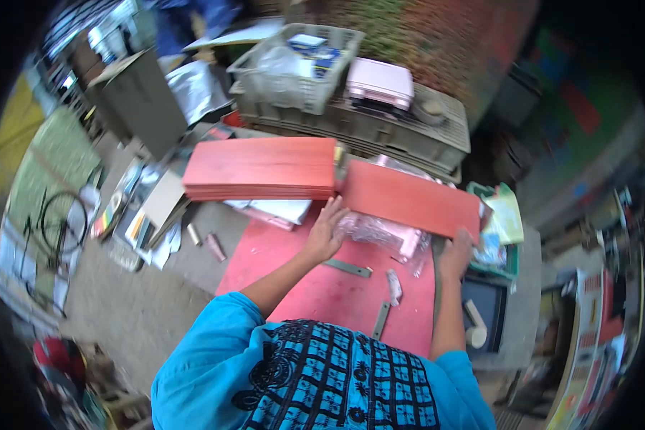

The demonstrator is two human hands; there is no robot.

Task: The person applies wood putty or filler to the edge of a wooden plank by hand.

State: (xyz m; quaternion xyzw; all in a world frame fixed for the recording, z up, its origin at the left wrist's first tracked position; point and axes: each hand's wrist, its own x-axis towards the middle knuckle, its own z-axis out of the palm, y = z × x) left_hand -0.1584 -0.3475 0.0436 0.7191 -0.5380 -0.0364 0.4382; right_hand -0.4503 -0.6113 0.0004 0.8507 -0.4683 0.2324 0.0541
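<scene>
Blue-sleeved left hand [327, 233] and right hand [456, 254] each gripped one end of a red board [408, 199] near the tabletop's [322, 287] far edge.

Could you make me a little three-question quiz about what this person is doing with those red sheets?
1. True or false: both hands touch the loose red sheet.
2. Where is the stack of red sheets? A) left of the loose sheet B) inside the grey crate C) on the ground
3. Fill in: the pink case rests on top of a grey ____.

Key:
1. True: the left hand is at its near edge, the right hand at its right end.
2. A
3. crate
</scene>
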